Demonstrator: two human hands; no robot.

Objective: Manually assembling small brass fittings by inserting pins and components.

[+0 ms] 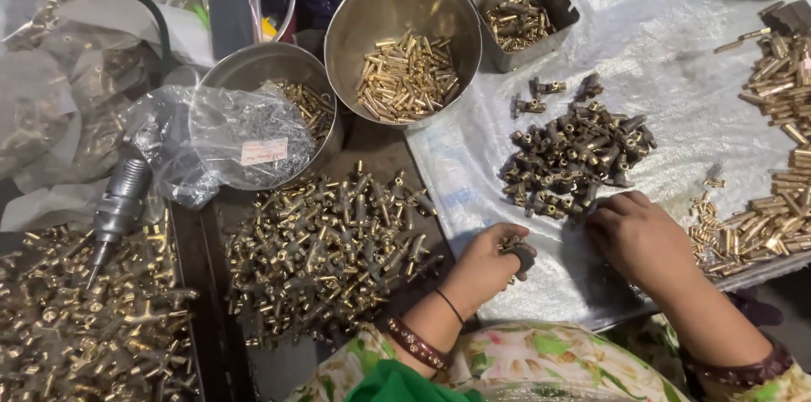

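White plastic sheeting covers your bench. Your left hand grips a small dark brass fitting; your right hand, fingers curled, picks at the dark fittings pile. You appear mid-assembly; next needs a mating piece.

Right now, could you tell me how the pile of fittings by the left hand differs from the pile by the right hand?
The left pile is bright brass, larger and lies on the dark table; the right pile is darker, smaller and lies on the white plastic sheet. The left hand holds a few pieces, while the right hand touches its pile's edge. Both are loose heaps of small metal fittings.
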